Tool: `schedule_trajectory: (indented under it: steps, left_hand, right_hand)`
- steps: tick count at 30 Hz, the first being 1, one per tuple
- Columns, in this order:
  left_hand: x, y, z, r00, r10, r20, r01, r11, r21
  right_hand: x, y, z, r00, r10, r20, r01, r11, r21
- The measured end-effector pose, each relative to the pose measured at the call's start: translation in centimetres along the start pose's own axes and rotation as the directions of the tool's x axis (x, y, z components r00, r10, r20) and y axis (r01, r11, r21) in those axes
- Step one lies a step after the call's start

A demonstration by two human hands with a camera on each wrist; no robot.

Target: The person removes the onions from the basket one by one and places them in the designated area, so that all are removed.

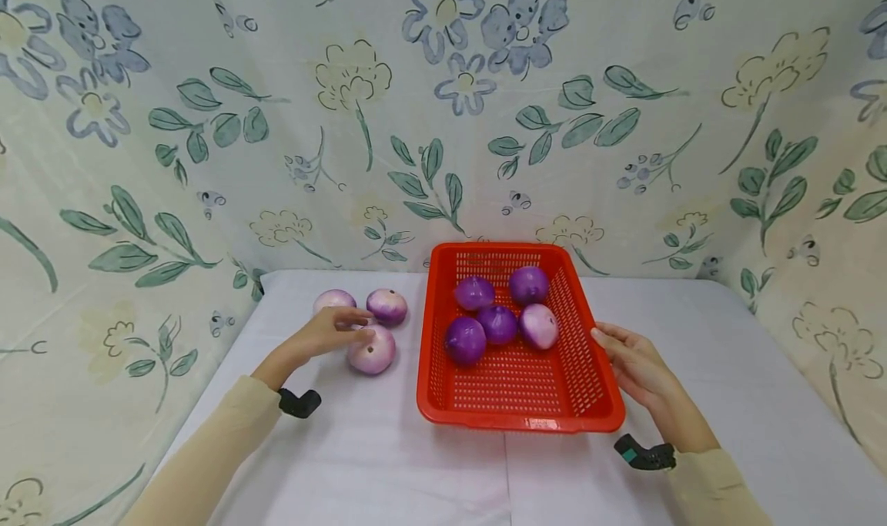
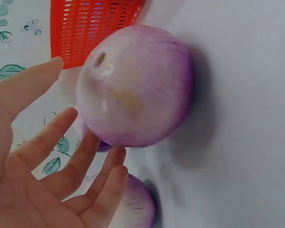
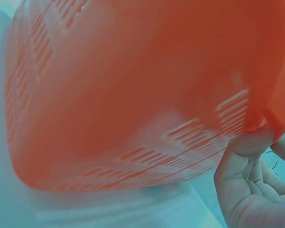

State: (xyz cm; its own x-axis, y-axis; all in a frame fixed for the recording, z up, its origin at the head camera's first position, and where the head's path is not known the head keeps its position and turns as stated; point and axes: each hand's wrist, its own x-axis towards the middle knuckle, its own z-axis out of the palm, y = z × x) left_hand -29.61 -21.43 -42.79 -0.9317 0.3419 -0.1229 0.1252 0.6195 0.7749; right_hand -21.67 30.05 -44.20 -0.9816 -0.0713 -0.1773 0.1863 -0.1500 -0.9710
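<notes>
My left hand (image 1: pixel 322 337) is over the table's left side, fingers spread and slightly bent around the near side of a pale purple onion (image 1: pixel 373 353). In the left wrist view the fingertips come right up to this onion (image 2: pixel 137 85), with the thumb apart from it. Two more onions, a paler one (image 1: pixel 334 300) and a darker one (image 1: pixel 388 307), lie just behind. My right hand (image 1: pixel 640 364) holds the right rim of a red plastic basket (image 1: pixel 424 356). Its thumb and fingers pinch that rim in the right wrist view. Several purple onions (image 1: pixel 497 324) sit inside the basket.
A white cloth (image 1: pixel 346 449) covers the table. Floral fabric (image 1: pixel 443 179) hangs behind it and along both sides. The basket's perforated wall (image 3: pixel 133 95) fills most of the right wrist view.
</notes>
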Motion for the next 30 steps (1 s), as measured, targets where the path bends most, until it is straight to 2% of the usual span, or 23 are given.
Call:
schedule_trajectory:
  steps: [5, 13, 17, 24, 27, 30]
  left_hand:
    - [-0.1, 1.2, -1.2, 0.998, 0.064, 0.013, -0.064, 0.998, -0.024]
    - [0.0, 4.4, -2.0, 0.993, 0.112, 0.030, -0.111, 0.993, -0.032]
    - [0.3, 6.2, -1.6, 0.984, 0.172, 0.037, -0.168, 0.981, -0.095]
    - [0.6, 9.3, -0.3, 0.974, 0.215, 0.066, -0.197, 0.957, -0.215]
    - [1.1, 10.2, 0.1, 0.966, 0.244, 0.091, -0.217, 0.948, -0.232]
    - [1.6, 11.2, 0.4, 0.963, 0.240, 0.119, -0.211, 0.953, -0.217]
  right_hand:
    - [0.1, 0.0, 0.0, 1.000, 0.007, -0.002, -0.007, 1.000, -0.005]
    - [0.0, -0.1, 0.1, 1.000, 0.004, -0.008, -0.004, 1.000, 0.023]
    - [-0.2, -0.2, 0.2, 1.000, 0.005, -0.012, -0.005, 1.000, 0.016]
    - [-0.1, -0.2, 0.2, 1.000, 0.003, -0.009, -0.003, 1.000, 0.005]
    - [0.0, -0.2, 0.2, 1.000, 0.002, -0.008, -0.002, 1.000, 0.001]
    - [0.0, -0.2, 0.1, 1.000, 0.005, -0.010, -0.005, 1.000, -0.004]
